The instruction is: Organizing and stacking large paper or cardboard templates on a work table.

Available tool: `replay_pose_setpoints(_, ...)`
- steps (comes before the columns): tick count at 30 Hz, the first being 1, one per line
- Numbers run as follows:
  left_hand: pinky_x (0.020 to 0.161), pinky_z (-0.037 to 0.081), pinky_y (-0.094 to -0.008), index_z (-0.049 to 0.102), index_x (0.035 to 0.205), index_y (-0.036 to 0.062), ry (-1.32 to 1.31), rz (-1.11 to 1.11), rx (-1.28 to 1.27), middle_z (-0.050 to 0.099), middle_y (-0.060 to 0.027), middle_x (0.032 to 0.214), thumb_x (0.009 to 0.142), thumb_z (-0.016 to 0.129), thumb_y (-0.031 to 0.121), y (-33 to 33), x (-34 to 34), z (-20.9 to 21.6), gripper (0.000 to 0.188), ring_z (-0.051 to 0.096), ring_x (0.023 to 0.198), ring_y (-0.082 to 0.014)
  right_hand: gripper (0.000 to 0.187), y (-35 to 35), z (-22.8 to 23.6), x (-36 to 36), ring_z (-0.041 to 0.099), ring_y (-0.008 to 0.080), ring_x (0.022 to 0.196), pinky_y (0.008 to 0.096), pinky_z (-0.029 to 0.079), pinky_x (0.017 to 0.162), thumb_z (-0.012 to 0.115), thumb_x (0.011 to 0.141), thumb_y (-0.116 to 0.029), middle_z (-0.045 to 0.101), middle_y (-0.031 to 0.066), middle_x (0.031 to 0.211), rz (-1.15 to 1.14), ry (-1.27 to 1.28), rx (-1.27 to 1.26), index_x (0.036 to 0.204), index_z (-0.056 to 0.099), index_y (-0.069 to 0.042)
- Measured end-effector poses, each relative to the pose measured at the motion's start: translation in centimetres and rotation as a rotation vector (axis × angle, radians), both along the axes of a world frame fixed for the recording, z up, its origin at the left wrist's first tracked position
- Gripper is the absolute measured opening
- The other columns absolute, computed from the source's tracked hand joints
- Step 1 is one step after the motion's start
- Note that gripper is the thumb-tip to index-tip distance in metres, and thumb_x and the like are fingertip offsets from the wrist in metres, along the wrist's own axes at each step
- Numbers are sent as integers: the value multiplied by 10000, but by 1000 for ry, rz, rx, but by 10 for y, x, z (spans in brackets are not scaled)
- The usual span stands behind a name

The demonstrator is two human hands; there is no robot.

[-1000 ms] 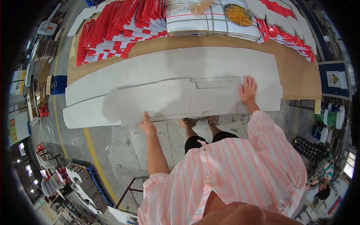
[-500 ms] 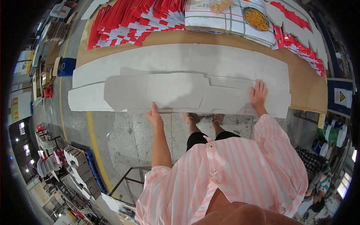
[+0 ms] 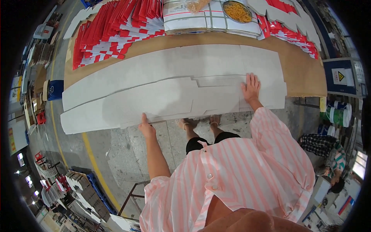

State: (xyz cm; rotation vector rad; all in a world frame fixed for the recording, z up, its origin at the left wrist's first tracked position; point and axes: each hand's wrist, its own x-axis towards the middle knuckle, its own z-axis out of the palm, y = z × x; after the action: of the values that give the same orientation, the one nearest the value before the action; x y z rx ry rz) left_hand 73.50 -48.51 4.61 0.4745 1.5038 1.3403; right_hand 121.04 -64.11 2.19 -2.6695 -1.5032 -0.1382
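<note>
Table (image 3: pixel 305 83), brown top. Card (image 3: pixel 174 86) lies flat on table's near side, long axis left to right, overhanging; ahead of left fingers, beneath right ones. Red stack (image 3: pixel 119 31) on table's far left. Right hand (image 3: pixel 252 88), farther onto card: fingers straight, palm down, pressing nothing between them. Left hand (image 3: pixel 147 127) off table's near side, one digit atop card's edge; grip underneath hidden, cannot tell.

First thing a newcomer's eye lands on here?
Probably the fanned red-and-white card pieces, far left on the table. Then the long pale cardboard sheets along the near side, left hand at their edge, right hand on top. Also the dish of yellow strands on the strapped white stack.
</note>
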Motion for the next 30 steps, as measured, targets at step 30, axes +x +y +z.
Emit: replay_pose_setpoints(30, 844, 437, -339, 470, 1154, -31, -370, 127, 65, 562, -111, 1097, 762, 633, 20, 3, -15, -14, 428, 546, 978, -224, 592, 1, -12, 3, 188, 314, 1307, 482, 140, 1036, 380, 894, -433, 237, 115, 1422, 131, -13, 89, 1381, 242, -124)
